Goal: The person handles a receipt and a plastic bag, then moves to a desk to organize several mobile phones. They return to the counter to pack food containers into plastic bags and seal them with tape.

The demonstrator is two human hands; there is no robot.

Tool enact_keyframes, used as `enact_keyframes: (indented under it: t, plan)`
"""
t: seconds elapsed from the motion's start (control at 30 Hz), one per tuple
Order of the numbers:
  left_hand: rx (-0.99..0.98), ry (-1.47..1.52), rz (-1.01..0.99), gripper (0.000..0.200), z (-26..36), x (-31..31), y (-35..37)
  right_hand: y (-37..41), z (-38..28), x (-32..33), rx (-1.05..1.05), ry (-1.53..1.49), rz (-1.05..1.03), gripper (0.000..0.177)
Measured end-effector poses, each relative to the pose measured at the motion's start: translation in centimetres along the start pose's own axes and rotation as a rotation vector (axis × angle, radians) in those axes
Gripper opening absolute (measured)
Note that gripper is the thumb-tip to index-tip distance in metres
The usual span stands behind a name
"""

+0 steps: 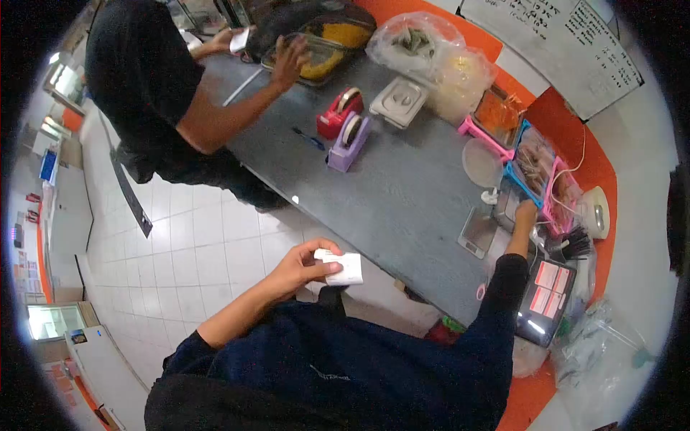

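In front of my body, my left hand (305, 264) pinches small white paper slips (345, 269) between thumb and fingers. My right arm stretches to the far right of the table, where my right hand (527, 214) is at a small metal container (509, 197). Its fingers are too small and partly hidden to show whether they hold anything. A digital scale (477, 231) lies just to the left of that hand. Close by stand a blue-edged tray (532, 154) of food and a pink-edged tray (563, 190).
Across the grey table (402, 208), a co-worker (144, 79) holds something white beside a container of yellow food (316, 68). Tape dispensers in red (334, 118) and purple (348, 147), a lidded steel pan (399, 100) and plastic bags (460, 79) stand on it. A black device (545, 302) sits at right.
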State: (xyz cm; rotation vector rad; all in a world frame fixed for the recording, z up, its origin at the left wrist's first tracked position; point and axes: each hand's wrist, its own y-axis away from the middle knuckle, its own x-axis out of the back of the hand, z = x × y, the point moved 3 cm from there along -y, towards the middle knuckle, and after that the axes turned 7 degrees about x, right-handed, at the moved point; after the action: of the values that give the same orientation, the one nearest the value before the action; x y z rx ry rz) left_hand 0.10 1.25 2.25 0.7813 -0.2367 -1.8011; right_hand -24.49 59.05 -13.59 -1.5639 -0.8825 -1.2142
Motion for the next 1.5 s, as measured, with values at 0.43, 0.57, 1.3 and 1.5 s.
enact_keyframes:
  t: [0.43, 0.57, 1.3, 1.5]
  plan:
    - [0.002, -0.097, -0.046, 0.026, -0.1, 0.6, 0.1, 0.2, 1.7, 5.8, -0.223, -0.325, 0.338, 0.019]
    - [0.014, -0.146, -0.044, 0.025, -0.5, 1.4, 0.2, 0.9, 1.4, 7.5, -0.179, -0.287, 0.301, 0.022]
    - [-0.042, -0.048, -0.080, 0.023, -1.6, -0.6, -1.0, 10.7, -13.5, 16.8, -0.114, -1.780, -0.107, 0.026]
    - [-0.068, 0.028, -0.122, 0.019, -0.4, -1.7, -0.9, 21.7, -23.3, 20.7, -0.003, -1.990, -0.411, 0.028]
